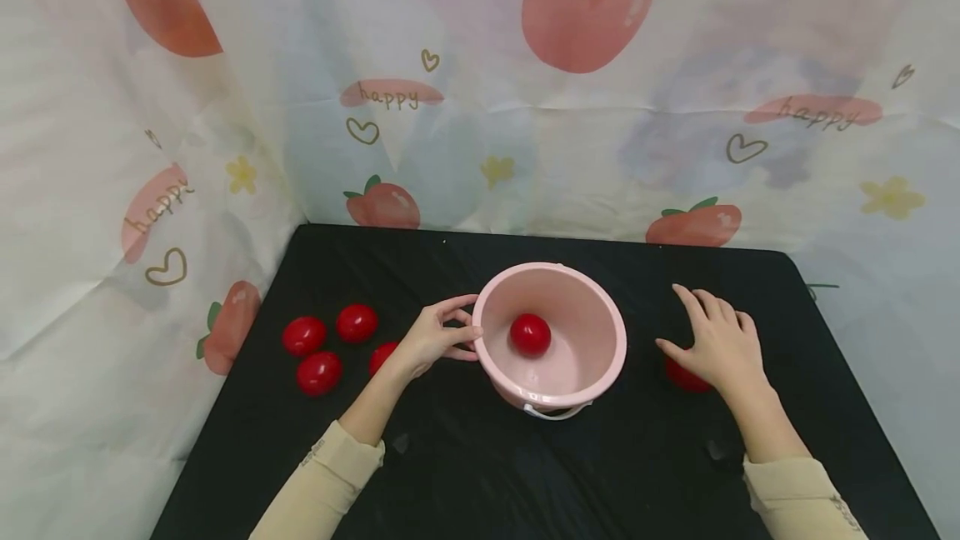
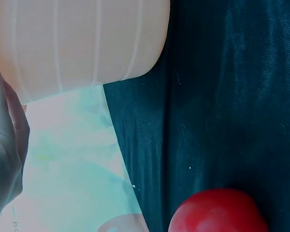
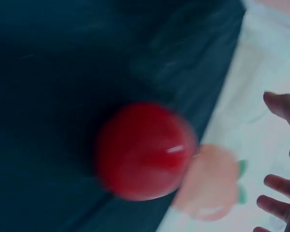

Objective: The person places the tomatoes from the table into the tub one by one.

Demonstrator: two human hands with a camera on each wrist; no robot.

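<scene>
A pink bucket [image 1: 487,369] with a white handle stands upright on the black-covered table, and one glossy red ball [image 1: 530,335] lies inside it. My left hand [image 1: 431,336] touches the bucket's left side near the rim. In the left wrist view, its extended fingers [image 2: 2,106] lie along the ribbed outer wall. Over to the right, my right hand [image 1: 723,348] is spread above another red ball [image 1: 687,377], which it partly hides in the head view. That same ball [image 3: 145,151] shows whole in the right wrist view, apart from the visible fingers.
Three red balls [image 1: 319,373] sit together on the table's left side. One more red ball [image 1: 382,357] is partly covered by the left hand. A printed curtain [image 1: 465,157] hangs behind and to the left of the black table [image 1: 525,490].
</scene>
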